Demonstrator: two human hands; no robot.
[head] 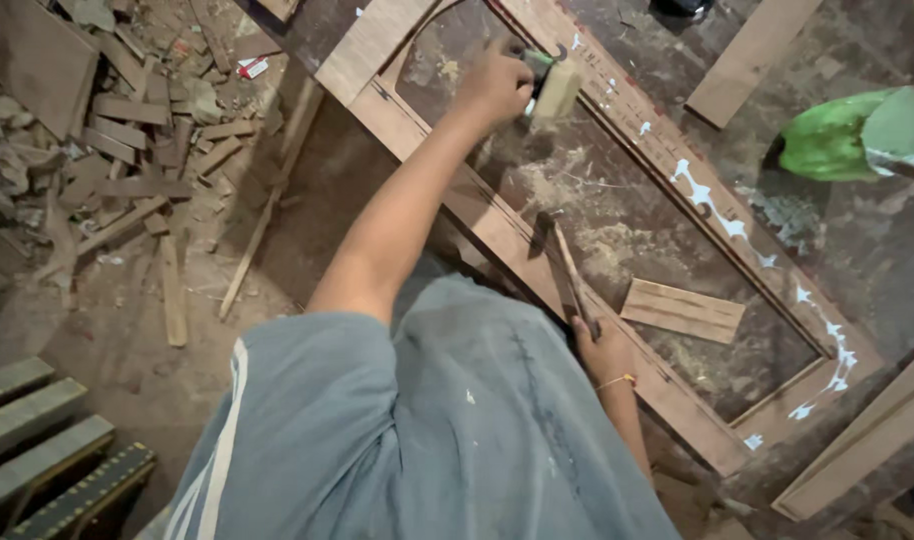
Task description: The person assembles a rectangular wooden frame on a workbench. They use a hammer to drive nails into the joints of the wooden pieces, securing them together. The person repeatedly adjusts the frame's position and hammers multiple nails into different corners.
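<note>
My left hand [494, 85] reaches far out over a wooden frame [432, 160] that lies on a dusty board. It is closed on a small tool with a green part and a pale wooden block [554, 88], held against the frame's inner edge. My right hand [605, 350], with a thin band at the wrist, grips the wooden handle of a hammer [562, 262] close to my body. The hammer's dark head rests near the frame's near rail. White glue blobs [717, 205] run along the frame's far rail.
A short grooved board [682, 310] lies inside the frame. A green bag [847, 135] sits at the right. Offcuts and shavings [127, 150] cover the floor at the left, ridged planks [47, 440] lie at the lower left, and loose boards [752, 55] rest at the top right.
</note>
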